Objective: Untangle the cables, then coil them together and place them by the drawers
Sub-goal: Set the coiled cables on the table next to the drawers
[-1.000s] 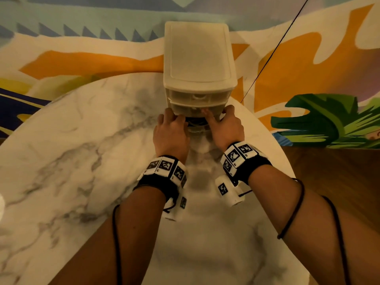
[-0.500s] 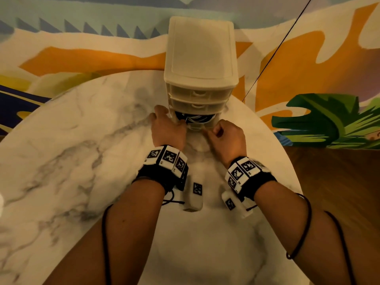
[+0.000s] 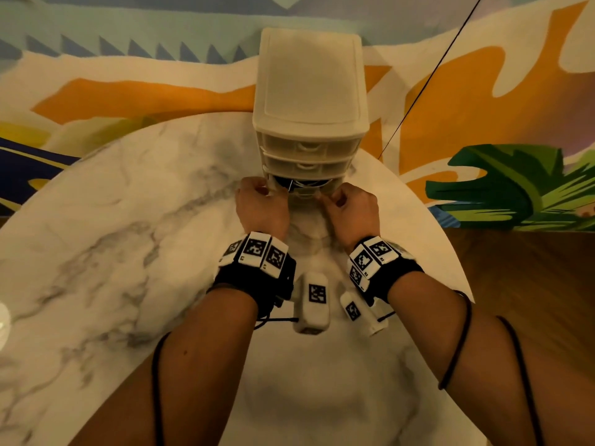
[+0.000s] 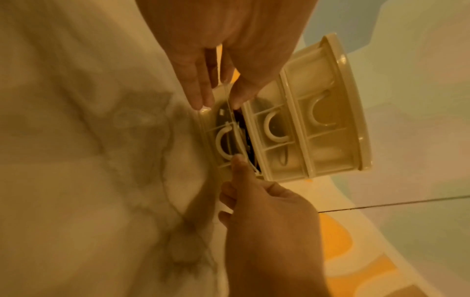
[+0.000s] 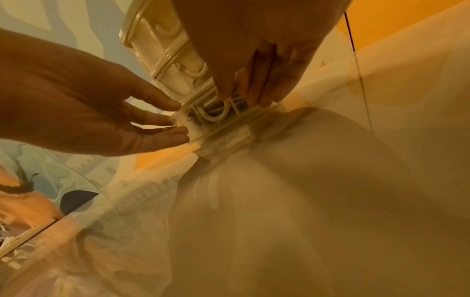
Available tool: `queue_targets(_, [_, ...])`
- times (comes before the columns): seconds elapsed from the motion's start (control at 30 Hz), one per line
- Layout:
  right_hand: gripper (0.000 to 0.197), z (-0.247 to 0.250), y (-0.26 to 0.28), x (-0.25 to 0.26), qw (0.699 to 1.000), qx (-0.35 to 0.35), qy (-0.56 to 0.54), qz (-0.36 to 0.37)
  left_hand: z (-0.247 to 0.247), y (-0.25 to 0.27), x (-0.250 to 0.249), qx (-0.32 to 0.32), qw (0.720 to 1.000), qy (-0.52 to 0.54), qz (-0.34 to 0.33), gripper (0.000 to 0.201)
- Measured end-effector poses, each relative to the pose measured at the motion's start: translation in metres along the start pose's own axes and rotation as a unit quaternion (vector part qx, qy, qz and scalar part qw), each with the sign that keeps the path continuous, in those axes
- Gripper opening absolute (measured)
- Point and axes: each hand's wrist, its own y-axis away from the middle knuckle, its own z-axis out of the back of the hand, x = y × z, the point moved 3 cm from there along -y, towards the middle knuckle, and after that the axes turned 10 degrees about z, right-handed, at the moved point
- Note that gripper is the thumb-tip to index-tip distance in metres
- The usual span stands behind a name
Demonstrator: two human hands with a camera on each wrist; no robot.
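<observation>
A cream three-drawer unit point(image 3: 309, 91) stands at the far side of the marble table point(image 3: 128, 252). Its bottom drawer point(image 3: 302, 194) is pulled out a little, and dark cables point(image 3: 301, 183) lie coiled inside it, mostly hidden. My left hand point(image 3: 257, 201) pinches the drawer's left front corner, thumb over the rim and fingers point(image 4: 201, 100) on the front. My right hand point(image 3: 347, 204) pinches the right front corner with fingers curled. In the left wrist view the cables point(image 4: 245, 130) show as a dark strip behind the drawer front. In the right wrist view, my right hand's fingertips point(image 5: 223, 94) sit above the curved handle point(image 5: 216, 117).
The table's round edge runs close behind and to the right of the unit, with wooden floor point(image 3: 531, 284) beyond. A painted wall rises behind, crossed by a thin black cord point(image 3: 428, 75). A pale object point(image 3: 3, 317) shows at the table's far left.
A second ago both hands lay with fingers stretched against the unit's front. They have drawn back slightly toward me and curled onto the bottom drawer's front corners.
</observation>
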Motion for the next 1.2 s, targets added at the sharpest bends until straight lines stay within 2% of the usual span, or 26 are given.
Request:
queue_targets(0.1, [0.031,0.001,0.0,0.001,1.0,0.005,0.004,0.009,0.004,0.005,-0.006,-0.003,0.997,-0.036,-0.074,0.022])
queue_targets(0.17, [0.03,0.002,0.003,0.0,1.0,0.011,0.014,0.023,0.01,0.012,-0.012,-0.029,0.982,-0.089,-0.163,0.02])
queue_targets(0.23, [0.025,0.003,0.007,0.0,0.998,-0.001,0.03,0.052,0.008,0.022,-0.014,-0.047,0.941,-0.205,-0.267,0.02])
queue_targets(0.3, [0.017,0.005,0.009,0.0,0.996,-0.033,0.029,0.079,0.002,0.029,-0.01,-0.04,0.888,-0.321,-0.327,0.026])
queue_targets(0.4, [0.023,0.006,0.006,0.002,0.99,-0.037,0.048,0.124,-0.005,0.032,0.0,-0.004,0.85,-0.402,-0.339,0.045])
queue_targets(0.5, [0.022,0.005,0.005,0.003,0.984,-0.016,0.079,0.162,-0.005,0.033,0.008,0.007,0.842,-0.419,-0.339,0.053])
queue_targets(0.63, [0.022,0.005,0.001,0.002,0.981,-0.009,0.097,0.166,-0.003,0.032,0.011,0.009,0.827,-0.444,-0.346,0.063])
queue_targets(0.73, [0.022,0.007,-0.003,0.002,0.981,0.002,0.102,0.164,-0.002,0.031,0.009,0.017,0.827,-0.45,-0.336,0.064])
queue_targets(0.83, [0.023,0.007,-0.003,0.003,0.981,0.01,0.1,0.167,0.002,0.032,0.011,0.011,0.843,-0.428,-0.327,0.063])
queue_targets(0.93, [0.022,0.006,-0.002,0.003,0.982,0.006,0.09,0.165,0.002,0.031,0.012,0.063,0.859,-0.424,-0.281,0.068])
queue_targets(1.07, [0.021,0.005,-0.002,0.002,0.984,0.008,0.074,0.161,0.001,0.029,0.007,0.094,0.894,-0.374,-0.229,0.073])
queue_targets(1.2, [0.019,0.002,-0.002,0.002,0.984,0.015,0.068,0.166,0.001,0.025,0.003,0.118,0.901,-0.359,-0.212,0.074])
